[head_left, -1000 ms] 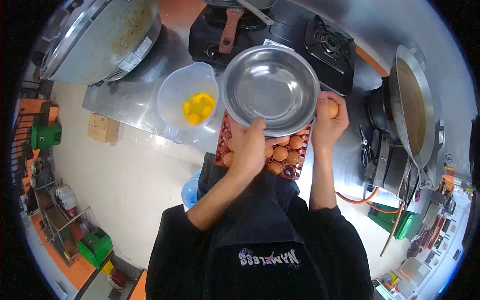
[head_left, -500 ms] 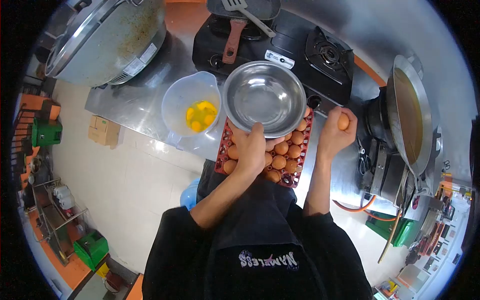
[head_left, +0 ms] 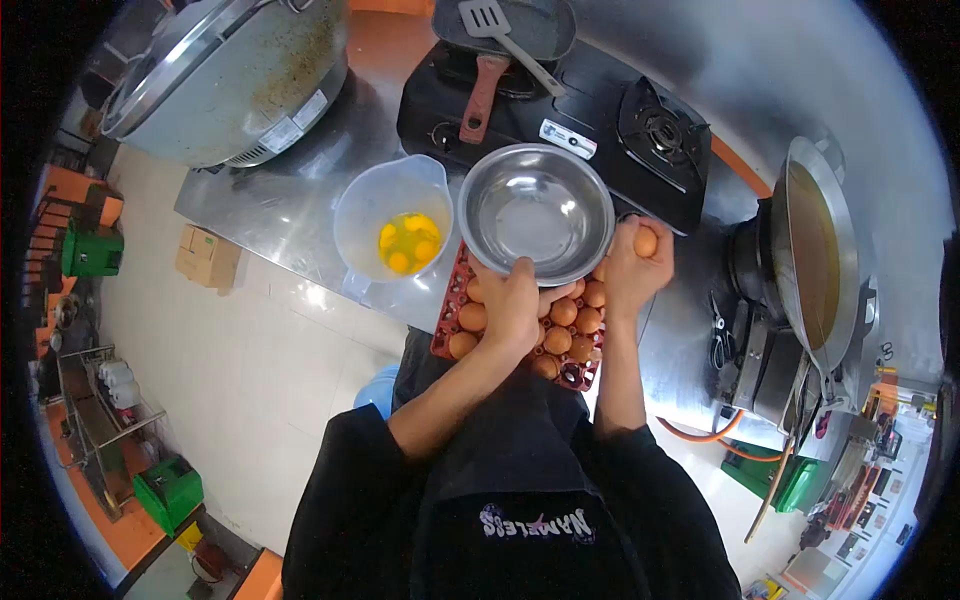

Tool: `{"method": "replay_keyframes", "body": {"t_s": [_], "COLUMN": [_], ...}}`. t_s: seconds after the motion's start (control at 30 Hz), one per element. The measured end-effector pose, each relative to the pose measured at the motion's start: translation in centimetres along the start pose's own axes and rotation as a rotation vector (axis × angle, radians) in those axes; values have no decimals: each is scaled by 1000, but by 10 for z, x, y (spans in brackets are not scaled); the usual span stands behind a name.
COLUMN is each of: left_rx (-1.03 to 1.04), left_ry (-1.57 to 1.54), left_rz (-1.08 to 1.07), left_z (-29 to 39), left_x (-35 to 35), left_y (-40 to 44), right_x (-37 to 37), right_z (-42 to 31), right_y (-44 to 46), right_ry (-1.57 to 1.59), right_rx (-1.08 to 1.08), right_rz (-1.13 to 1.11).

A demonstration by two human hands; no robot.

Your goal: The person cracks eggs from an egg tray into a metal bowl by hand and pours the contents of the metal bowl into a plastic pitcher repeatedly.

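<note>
My left hand grips the near rim of a steel bowl, thumb on the inside. The bowl looks empty and is held above a red egg tray with many brown eggs. In my right hand, close to the bowl's right rim, is a brown egg, with my fingers wrapped round it. A translucent jug stands left of the bowl, and several yolks in clear egg white lie in it.
Behind the bowl is a black gas stove with a pan and a slotted spatula. A large pot stands at the back left. On the right are a wok, scissors and an orange hose.
My right hand moved outward from the bowl with the egg, then back to the bowl's right rim. The bowl and my left hand have shifted slightly lower in view.
</note>
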State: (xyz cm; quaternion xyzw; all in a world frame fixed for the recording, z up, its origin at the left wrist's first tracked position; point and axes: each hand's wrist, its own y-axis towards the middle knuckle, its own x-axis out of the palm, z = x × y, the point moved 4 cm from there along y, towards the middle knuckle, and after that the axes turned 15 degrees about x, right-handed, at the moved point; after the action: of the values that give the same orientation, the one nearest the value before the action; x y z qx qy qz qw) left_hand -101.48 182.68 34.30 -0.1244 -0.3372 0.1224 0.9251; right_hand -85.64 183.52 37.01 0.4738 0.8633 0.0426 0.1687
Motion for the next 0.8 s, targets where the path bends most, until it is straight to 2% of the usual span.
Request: {"method": "replay_keyframes", "body": {"t_s": [0.03, 0.07, 0.17, 0.2, 0.3, 0.4, 0.5, 0.6, 0.8], "left_rx": [-22, 36, -20, -44, -108, -117, -92, -90, -76], "left_ry": [-15, 37, 169, 167, 156, 141, 146, 139, 114], "left_rz": [-11, -14, -37, -48, -107, -160, -158, -162, -167], "left_z": [4, 6, 6, 1, -18, -20, -22, -27, -31], "left_x": [-1, -2, -7, -9, -14, -14, -15, -18, -20], "left_y": [2, 1, -4, -5, -8, -15, -18, -20, -21], "right_x": [-4, -9, -8, -1, 23, 42, 50, 54, 57], "right_z": [-3, 3, -28, -25, -29, -8, 5, 12, 4], "right_y": [3, 10, 18, 18, 6, -10, -21, -27, -24], "right_ry": [4, 34, -178, -130, -474, -615, -801, -833, -881], "right_rx": [-20, 145, 23, -8, -213, -503, -432, -493, -424], "right_rz": [8, -62, -303, -511, -932, -932, -988, -954, -974]}}
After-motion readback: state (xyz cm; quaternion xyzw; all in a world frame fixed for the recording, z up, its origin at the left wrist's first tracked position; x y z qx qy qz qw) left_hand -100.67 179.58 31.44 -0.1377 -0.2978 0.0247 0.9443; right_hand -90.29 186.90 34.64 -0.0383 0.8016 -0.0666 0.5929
